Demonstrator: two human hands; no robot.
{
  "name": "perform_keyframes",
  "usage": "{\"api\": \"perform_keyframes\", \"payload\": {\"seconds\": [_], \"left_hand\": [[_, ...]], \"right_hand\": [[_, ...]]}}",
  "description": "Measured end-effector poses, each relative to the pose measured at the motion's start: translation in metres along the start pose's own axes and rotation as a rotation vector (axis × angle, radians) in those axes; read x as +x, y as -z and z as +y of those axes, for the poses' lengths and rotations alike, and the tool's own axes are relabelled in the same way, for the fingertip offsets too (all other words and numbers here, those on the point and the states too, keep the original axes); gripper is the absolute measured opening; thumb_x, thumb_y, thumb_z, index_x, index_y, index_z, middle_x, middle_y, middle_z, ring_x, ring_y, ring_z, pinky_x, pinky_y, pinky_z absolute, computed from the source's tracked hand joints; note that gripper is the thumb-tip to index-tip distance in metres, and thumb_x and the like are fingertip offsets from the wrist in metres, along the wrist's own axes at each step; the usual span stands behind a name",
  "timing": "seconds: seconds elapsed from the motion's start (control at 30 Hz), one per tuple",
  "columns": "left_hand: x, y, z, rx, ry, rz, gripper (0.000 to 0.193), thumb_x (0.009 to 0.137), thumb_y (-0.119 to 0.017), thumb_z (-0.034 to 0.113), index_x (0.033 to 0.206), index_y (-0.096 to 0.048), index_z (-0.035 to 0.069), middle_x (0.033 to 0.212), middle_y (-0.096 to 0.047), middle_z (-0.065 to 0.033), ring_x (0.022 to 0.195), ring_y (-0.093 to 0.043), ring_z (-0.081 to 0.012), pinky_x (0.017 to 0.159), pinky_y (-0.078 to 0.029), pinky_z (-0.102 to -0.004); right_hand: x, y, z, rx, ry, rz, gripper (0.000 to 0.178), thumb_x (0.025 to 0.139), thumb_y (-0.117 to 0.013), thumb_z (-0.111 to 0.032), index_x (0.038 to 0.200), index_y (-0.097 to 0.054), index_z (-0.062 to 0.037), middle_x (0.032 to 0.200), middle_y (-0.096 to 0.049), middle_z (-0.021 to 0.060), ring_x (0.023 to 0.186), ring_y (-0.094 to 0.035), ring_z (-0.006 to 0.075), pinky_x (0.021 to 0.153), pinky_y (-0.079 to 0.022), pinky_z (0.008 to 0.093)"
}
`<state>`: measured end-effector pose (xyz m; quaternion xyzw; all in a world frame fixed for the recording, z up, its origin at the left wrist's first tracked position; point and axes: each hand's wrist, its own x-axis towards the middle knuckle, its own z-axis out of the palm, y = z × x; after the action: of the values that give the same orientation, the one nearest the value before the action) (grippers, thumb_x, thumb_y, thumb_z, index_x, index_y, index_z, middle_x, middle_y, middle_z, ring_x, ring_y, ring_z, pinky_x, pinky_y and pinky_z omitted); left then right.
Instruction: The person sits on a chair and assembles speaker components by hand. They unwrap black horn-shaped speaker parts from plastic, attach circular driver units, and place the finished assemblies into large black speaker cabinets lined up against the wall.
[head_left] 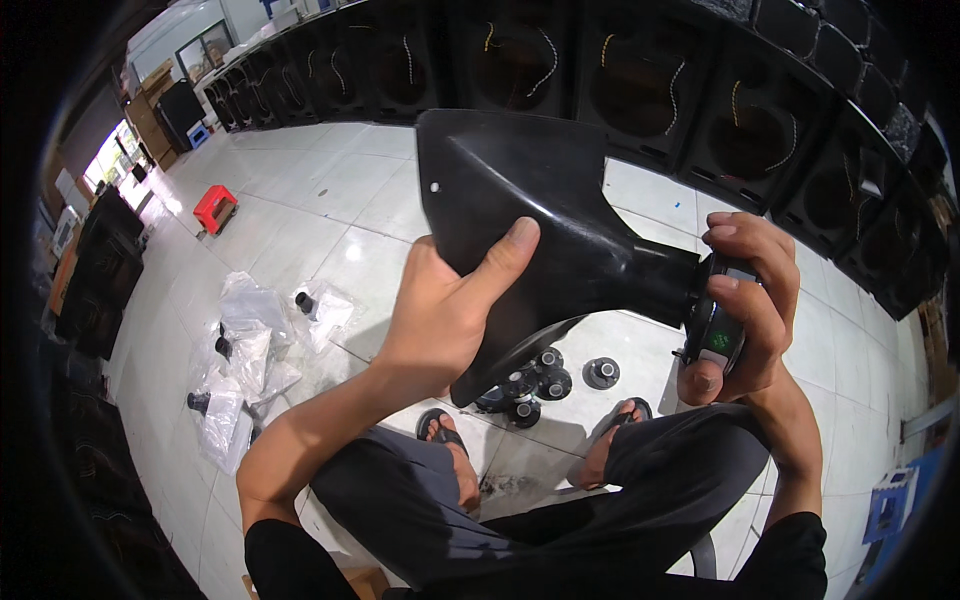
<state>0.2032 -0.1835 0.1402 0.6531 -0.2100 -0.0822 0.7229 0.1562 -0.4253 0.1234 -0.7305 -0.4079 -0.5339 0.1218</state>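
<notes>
A black plastic speaker horn (590, 240) is held up in front of me, its wide flared mouth to the left and its narrow neck to the right. My left hand (455, 310) grips the flared part, thumb lying across the near face and the other fingers hidden behind it. Around a round black horn driver (722, 325) at the neck's end, my right hand (755, 310) curls its fingers and thumb. The driver sits against the neck; whether it is screwed on I cannot tell. Below, several black drivers (548, 382) stand on the floor between my feet, with one driver (601, 373) apart.
Plastic-wrapped horns (235, 375) lie on the tiled floor at left. Farther off stands a red stool (215, 209). A curved row of black speaker cabinets (640, 90) with loose wires lines the back and right. A blue stool (888, 508) is at the right edge.
</notes>
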Motion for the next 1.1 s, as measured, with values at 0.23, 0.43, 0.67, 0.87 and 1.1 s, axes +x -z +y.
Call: {"api": "perform_keyframes", "payload": {"seconds": [0.23,0.43,0.67,0.87,1.1], "left_hand": [[0.002,-0.001,-0.012,0.034,-0.249,0.069,0.021,0.095,-0.062,0.017,0.097,-0.064,-0.004,0.085,-0.067,-0.0055,0.074,-0.059,-0.0093,0.068,-0.047,-0.0248],[0.005,-0.016,0.003,0.239,-0.372,0.162,0.021,0.094,-0.063,0.017,0.102,-0.063,-0.002,0.092,-0.065,-0.006,0.081,-0.061,-0.0123,0.077,-0.046,-0.0261],[0.035,-0.006,-0.025,0.008,-0.251,0.325,0.029,0.091,-0.065,0.019,0.105,-0.062,-0.006,0.1,-0.067,-0.0123,0.085,-0.066,-0.017,0.076,-0.053,-0.0289],[0.048,0.012,-0.04,-0.074,0.166,0.237,0.029,0.094,-0.059,0.02,0.1,-0.063,-0.008,0.092,-0.068,-0.0152,0.077,-0.069,-0.0189,0.068,-0.057,-0.0291],[0.086,0.023,-0.089,0.704,-0.029,0.308,0.04,0.092,-0.061,0.029,0.072,-0.059,-0.006,0.053,-0.049,-0.0049,0.052,-0.047,-0.0145,0.055,-0.041,-0.0351]], "right_hand": [[0.002,-0.014,0.005,-0.014,-0.186,0.115,0.041,0.09,-0.041,-0.025,0.118,-0.045,0.0053,0.111,-0.05,0.0287,0.095,-0.058,0.0294,0.077,-0.051,0.0368],[0.015,-0.028,0.023,0.089,-0.329,0.403,0.034,0.084,-0.048,-0.012,0.106,-0.056,0.0125,0.099,-0.06,0.0227,0.089,-0.06,0.0285,0.08,-0.048,0.0346],[-0.003,-0.079,0.04,0.15,-0.407,0.44,0.03,0.079,-0.061,-0.015,0.105,-0.058,0.0002,0.098,-0.058,0.0175,0.092,-0.054,0.0339,0.083,-0.043,0.0411],[-0.074,-0.065,0.067,0.024,-0.599,-0.048,0.07,0.084,-0.067,-0.05,0.129,-0.052,0.0016,0.126,-0.057,0.0232,0.113,-0.057,0.0367,0.098,-0.044,0.0421],[-0.382,0.104,0.094,-0.545,-1.173,-1.378,0.053,0.075,-0.073,-0.029,0.117,-0.058,-0.0006,0.106,-0.064,0.0215,0.107,-0.059,0.0384,0.094,-0.047,0.0446]]}}
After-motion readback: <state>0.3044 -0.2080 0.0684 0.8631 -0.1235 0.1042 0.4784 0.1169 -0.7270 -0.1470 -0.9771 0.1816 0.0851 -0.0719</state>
